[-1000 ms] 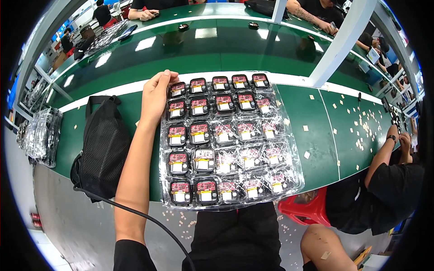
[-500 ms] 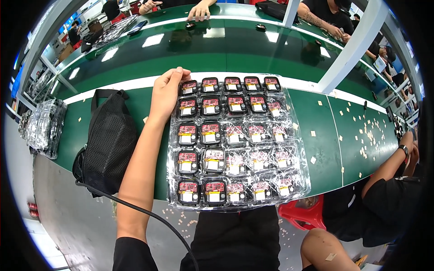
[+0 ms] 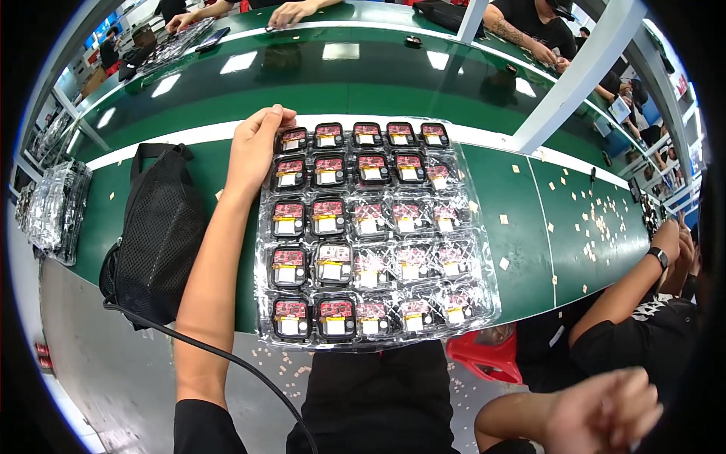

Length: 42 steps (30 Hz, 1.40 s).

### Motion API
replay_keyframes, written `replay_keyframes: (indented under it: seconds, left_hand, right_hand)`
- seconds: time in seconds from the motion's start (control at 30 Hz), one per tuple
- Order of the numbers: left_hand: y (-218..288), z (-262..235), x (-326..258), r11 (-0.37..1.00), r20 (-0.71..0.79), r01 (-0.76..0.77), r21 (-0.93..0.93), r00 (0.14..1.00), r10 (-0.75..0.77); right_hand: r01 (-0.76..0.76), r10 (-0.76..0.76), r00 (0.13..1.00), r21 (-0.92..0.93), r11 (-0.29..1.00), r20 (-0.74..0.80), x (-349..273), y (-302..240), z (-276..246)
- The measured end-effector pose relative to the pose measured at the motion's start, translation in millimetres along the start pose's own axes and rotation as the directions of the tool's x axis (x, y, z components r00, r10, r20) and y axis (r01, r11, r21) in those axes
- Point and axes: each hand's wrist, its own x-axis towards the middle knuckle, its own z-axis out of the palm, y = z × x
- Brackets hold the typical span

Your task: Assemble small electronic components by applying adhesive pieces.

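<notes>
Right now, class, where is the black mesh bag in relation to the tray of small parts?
In the head view, the black mesh bag lies on the green table to the left of the clear tray, just beyond the person's left forearm.

A single fisheye view looks down from the person's head onto the green worktop (image 3: 227, 83), facing forward and steeply downward. It sits close above the clear plastic tray (image 3: 374, 231), which fills the middle of the frame, with the person's own lap at the lower edge. Straight edges bend toward the rim, where the far side of the worktop and a white post (image 3: 582, 68) curve away. No second view is given.
</notes>
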Motion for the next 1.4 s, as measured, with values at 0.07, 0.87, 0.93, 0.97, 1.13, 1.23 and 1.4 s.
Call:
replay_keyframes:
  seconds: [0.07, 0.87, 0.93, 0.97, 1.13, 1.23, 1.4]
  left_hand:
    - [1, 2, 1, 1.000, 0.014, 0.001, 0.000, 1.000, -0.001]
    - [-1, -10, -1, 0.999, -0.034, 0.040, -0.018, 0.999, -0.041]
    - [-1, -9, 0, 0.999, -0.031, 0.042, -0.010, 0.999, -0.042]
    - [1, -7, -1, 1.000, -0.025, 0.026, 0.006, 0.999, -0.026]
    - [-3, -10, 1, 0.999, 0.010, 0.015, -0.030, 1.000, -0.015]
    - [-1, -10, -1, 0.999, -0.004, 0.025, -0.020, 1.000, -0.026]
    - [-3, -11, -4, 1.000, -0.014, 0.023, -0.012, 1.000, -0.023]
  right_hand:
    - [-0.300, 0.282, 0.954, -0.313, 0.901, -0.102, -27, 28, 0]
    - [-0.279, 0.830, 0.539, -0.960, 0.016, -0.143, -97, 83, -72]
    - [-0.180, 0.721, 0.682, -0.984, 0.009, -0.118, -87, 79, -72]
    - [-0.180, 0.728, 0.673, -0.984, -0.011, -0.131, -83, 76, -81]
    - [-0.184, 0.759, 0.650, -0.961, 0.205, 0.037, -81, 98, -81]
    - [-0.179, 0.838, 0.541, -0.963, 0.200, 0.074, -78, 113, -69]
    - [-0.084, 0.885, 0.466, -0.995, 0.060, 0.015, -71, 129, -70]
